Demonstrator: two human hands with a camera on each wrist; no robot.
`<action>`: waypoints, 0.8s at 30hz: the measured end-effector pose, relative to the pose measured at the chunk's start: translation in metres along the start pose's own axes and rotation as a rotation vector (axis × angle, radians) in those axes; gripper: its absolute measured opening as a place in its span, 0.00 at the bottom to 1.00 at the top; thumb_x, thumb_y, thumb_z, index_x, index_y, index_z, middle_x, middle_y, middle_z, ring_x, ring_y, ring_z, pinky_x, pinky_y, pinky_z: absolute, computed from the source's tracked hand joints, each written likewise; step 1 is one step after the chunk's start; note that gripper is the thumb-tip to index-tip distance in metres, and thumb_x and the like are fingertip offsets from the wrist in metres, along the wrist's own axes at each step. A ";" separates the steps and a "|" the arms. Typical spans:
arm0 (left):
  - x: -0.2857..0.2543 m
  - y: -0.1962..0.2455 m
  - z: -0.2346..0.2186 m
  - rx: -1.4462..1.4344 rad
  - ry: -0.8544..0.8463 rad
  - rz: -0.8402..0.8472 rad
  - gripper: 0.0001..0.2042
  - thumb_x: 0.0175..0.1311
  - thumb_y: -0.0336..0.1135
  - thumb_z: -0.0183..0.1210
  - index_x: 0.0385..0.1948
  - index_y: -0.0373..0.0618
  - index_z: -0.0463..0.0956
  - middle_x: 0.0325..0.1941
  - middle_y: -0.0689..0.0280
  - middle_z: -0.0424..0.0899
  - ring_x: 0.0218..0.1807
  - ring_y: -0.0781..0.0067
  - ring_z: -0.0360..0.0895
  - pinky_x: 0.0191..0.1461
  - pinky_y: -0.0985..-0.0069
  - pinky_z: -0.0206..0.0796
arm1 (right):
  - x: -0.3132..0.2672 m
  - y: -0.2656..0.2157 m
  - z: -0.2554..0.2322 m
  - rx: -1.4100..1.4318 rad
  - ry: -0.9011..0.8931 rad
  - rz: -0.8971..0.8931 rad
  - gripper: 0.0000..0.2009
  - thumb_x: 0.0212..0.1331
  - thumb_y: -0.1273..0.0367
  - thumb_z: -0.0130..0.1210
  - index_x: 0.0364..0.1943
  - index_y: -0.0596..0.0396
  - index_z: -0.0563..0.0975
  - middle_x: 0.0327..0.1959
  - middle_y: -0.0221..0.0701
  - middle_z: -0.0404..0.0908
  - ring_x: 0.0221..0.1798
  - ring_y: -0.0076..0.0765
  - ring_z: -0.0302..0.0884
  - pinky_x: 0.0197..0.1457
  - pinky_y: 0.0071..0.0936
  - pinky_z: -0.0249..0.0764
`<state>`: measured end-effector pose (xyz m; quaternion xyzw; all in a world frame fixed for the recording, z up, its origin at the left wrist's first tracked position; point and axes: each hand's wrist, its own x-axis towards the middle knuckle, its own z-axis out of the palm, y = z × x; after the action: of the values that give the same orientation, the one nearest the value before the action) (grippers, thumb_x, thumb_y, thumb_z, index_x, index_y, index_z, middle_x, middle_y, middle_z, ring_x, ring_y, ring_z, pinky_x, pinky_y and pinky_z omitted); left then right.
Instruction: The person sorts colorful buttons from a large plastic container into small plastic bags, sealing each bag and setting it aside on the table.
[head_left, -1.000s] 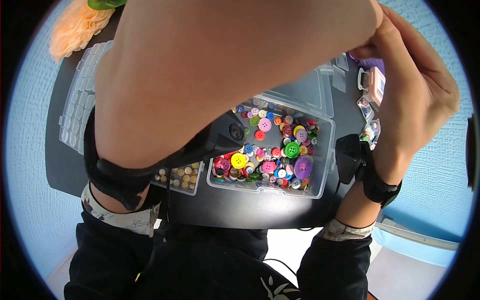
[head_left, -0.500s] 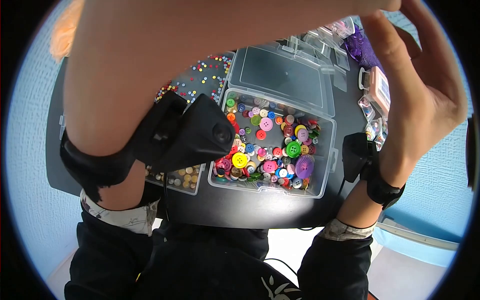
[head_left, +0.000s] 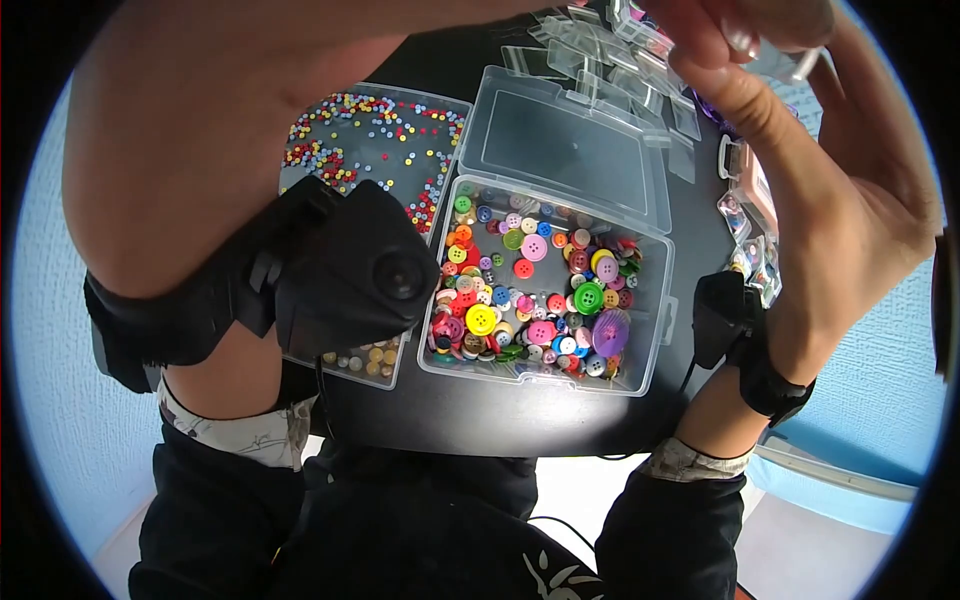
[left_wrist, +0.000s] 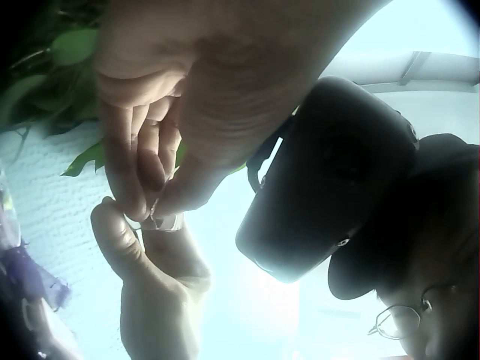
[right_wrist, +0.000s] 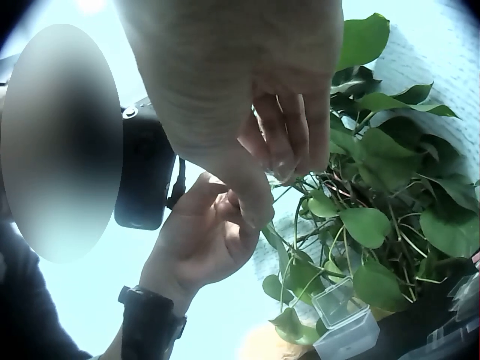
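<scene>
Both hands are raised and meet at the upper right of the head view. My left hand (head_left: 770,25) pinches a small clear plastic piece (head_left: 795,64) between thumb and fingertips; its exact kind cannot be told. My right hand (head_left: 840,200) has its thumb on the near side of the piece and its fingers behind it, holding it from the other side. In the left wrist view the left fingers come down onto the clear piece (left_wrist: 157,222), just above the right thumb. The right wrist view shows the fingertips of both hands close together, the piece mostly hidden.
On the black table stands an open clear box (head_left: 655,300) of mixed buttons. Beside it lies a tray (head_left: 455,105) of tiny coloured beads, partly behind the left arm. Clear plastic lids (head_left: 600,65) and a pink case (head_left: 748,180) lie farther back. A leafy plant (right_wrist: 382,187) hangs nearby.
The left forearm has swung left and its wrist camera has turned, uncovering the bead tray and the clear lids. The left fingertips and the clear piece have come into view beside the right hand.
</scene>
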<state>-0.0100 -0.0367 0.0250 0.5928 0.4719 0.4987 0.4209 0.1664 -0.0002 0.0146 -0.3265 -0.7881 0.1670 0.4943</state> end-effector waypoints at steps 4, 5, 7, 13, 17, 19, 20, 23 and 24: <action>0.000 0.000 -0.002 -0.004 -0.001 -0.006 0.08 0.58 0.19 0.60 0.39 0.31 0.79 0.31 0.64 0.84 0.31 0.83 0.80 0.35 0.84 0.73 | -0.001 -0.003 0.001 -0.007 -0.021 0.001 0.07 0.55 0.77 0.62 0.36 0.67 0.85 0.24 0.37 0.84 0.24 0.26 0.79 0.29 0.19 0.74; 0.000 0.000 -0.002 -0.004 -0.001 -0.008 0.08 0.58 0.19 0.60 0.39 0.31 0.79 0.31 0.65 0.84 0.31 0.83 0.80 0.35 0.84 0.73 | -0.001 -0.004 0.005 -0.008 -0.026 0.001 0.07 0.55 0.77 0.62 0.36 0.67 0.85 0.24 0.37 0.84 0.24 0.26 0.79 0.29 0.19 0.74; 0.000 -0.001 -0.003 -0.006 0.000 -0.011 0.08 0.58 0.19 0.60 0.39 0.31 0.79 0.31 0.65 0.84 0.31 0.83 0.80 0.35 0.84 0.73 | 0.000 -0.004 0.007 -0.011 -0.037 0.001 0.07 0.55 0.77 0.62 0.36 0.66 0.85 0.24 0.37 0.84 0.25 0.26 0.79 0.29 0.20 0.74; 0.001 -0.001 -0.006 -0.012 -0.004 -0.019 0.08 0.58 0.19 0.60 0.39 0.31 0.79 0.31 0.65 0.84 0.31 0.84 0.80 0.34 0.84 0.73 | 0.000 -0.006 0.011 -0.023 -0.067 0.003 0.07 0.54 0.77 0.63 0.36 0.66 0.85 0.24 0.36 0.84 0.25 0.26 0.79 0.29 0.20 0.74; 0.002 -0.002 -0.007 -0.015 -0.008 -0.026 0.08 0.58 0.19 0.60 0.39 0.31 0.79 0.31 0.65 0.84 0.31 0.84 0.80 0.34 0.84 0.73 | -0.003 -0.012 0.018 -0.030 -0.086 0.007 0.07 0.53 0.77 0.63 0.36 0.66 0.85 0.25 0.36 0.84 0.25 0.26 0.79 0.29 0.20 0.74; 0.003 -0.002 -0.007 -0.016 -0.010 -0.029 0.08 0.57 0.19 0.59 0.39 0.31 0.79 0.31 0.65 0.84 0.31 0.84 0.80 0.34 0.85 0.73 | -0.003 -0.013 0.020 -0.034 -0.095 0.008 0.07 0.53 0.77 0.63 0.36 0.66 0.85 0.25 0.36 0.84 0.25 0.26 0.79 0.29 0.20 0.74; 0.003 -0.002 -0.007 -0.017 -0.011 -0.031 0.08 0.57 0.19 0.59 0.39 0.31 0.79 0.31 0.65 0.84 0.31 0.84 0.80 0.34 0.85 0.73 | -0.003 -0.013 0.020 -0.036 -0.100 0.009 0.07 0.53 0.77 0.63 0.36 0.66 0.85 0.25 0.36 0.84 0.25 0.26 0.79 0.29 0.20 0.74; 0.003 -0.002 -0.007 -0.019 -0.016 -0.033 0.08 0.57 0.18 0.59 0.39 0.31 0.79 0.30 0.65 0.84 0.31 0.84 0.79 0.34 0.85 0.73 | -0.004 -0.014 0.020 -0.044 -0.112 0.011 0.08 0.52 0.77 0.64 0.36 0.65 0.85 0.25 0.36 0.84 0.25 0.26 0.78 0.29 0.20 0.74; 0.004 -0.002 -0.007 -0.020 -0.018 -0.035 0.08 0.57 0.18 0.59 0.39 0.31 0.79 0.30 0.65 0.84 0.31 0.84 0.79 0.34 0.85 0.73 | -0.005 -0.015 0.020 -0.046 -0.116 0.012 0.08 0.52 0.77 0.64 0.36 0.65 0.85 0.25 0.36 0.84 0.25 0.26 0.78 0.29 0.20 0.73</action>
<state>-0.0168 -0.0323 0.0244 0.5848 0.4733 0.4905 0.4397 0.1450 -0.0133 0.0110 -0.3326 -0.8170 0.1703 0.4392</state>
